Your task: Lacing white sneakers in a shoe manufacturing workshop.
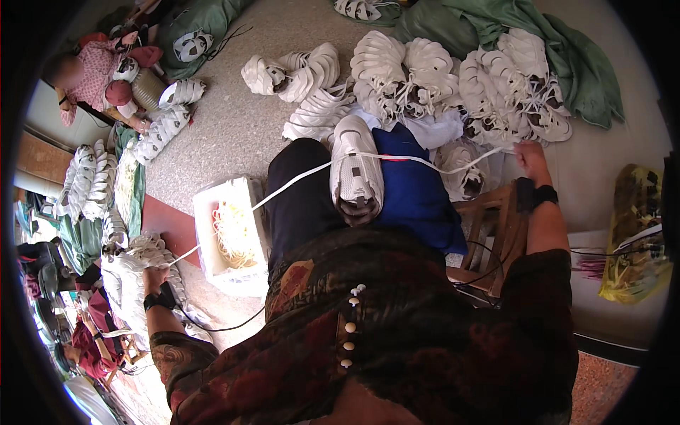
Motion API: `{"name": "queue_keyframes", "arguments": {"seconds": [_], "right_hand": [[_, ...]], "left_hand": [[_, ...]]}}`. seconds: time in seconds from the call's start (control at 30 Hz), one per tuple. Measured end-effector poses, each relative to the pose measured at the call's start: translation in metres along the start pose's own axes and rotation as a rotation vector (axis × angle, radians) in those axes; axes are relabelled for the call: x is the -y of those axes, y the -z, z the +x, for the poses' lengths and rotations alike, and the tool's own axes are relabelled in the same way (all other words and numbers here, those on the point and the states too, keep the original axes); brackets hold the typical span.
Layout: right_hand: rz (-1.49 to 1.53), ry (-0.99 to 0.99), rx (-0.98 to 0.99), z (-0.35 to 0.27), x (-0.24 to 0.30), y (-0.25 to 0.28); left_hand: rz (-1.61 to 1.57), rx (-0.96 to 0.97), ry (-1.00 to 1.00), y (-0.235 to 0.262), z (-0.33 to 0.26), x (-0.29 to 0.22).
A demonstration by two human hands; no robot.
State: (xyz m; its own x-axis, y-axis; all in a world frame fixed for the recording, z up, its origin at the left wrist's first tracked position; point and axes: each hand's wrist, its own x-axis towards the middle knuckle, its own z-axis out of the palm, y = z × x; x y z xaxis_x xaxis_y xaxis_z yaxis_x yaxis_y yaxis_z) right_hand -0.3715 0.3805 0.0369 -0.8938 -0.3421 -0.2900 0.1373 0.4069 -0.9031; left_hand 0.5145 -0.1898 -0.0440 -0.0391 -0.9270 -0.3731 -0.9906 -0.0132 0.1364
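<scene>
Small shoe-making workshop, floor-level handwork.

Speckled concrete floor (234, 134) heaped with unfinished white shoe uppers (425, 78), more stacked in rows at the left (81, 180); one white shoe (356, 170) on the worker's lap, white lace (297, 178) stretched across it; open white box of pale laces (230, 234) beside the knee; green cloth sacks (567, 57) behind the heaps; low wooden stool (496, 227); yellow bag of cords (634, 234) at the right; another seated person (95, 74) handling the same white uppers at the far left.
</scene>
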Motion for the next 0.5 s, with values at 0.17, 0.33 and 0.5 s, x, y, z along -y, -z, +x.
{"name": "queue_keyframes", "arguments": {"seconds": [0.17, 0.33, 0.5], "right_hand": [[0.034, -0.014, 0.909, -0.089, 0.049, -0.195], [-0.048, 0.170, 0.902, -0.091, 0.043, -0.287], [0.007, 0.520, 0.477, -0.091, 0.028, -0.315]], "left_hand": [[-0.514, 0.256, -0.063, -0.086, -0.022, -0.186], [-1.159, 0.772, -0.419, -0.076, -0.113, -0.368], [-0.979, 0.955, -0.735, -0.055, -0.171, -0.466]]}}
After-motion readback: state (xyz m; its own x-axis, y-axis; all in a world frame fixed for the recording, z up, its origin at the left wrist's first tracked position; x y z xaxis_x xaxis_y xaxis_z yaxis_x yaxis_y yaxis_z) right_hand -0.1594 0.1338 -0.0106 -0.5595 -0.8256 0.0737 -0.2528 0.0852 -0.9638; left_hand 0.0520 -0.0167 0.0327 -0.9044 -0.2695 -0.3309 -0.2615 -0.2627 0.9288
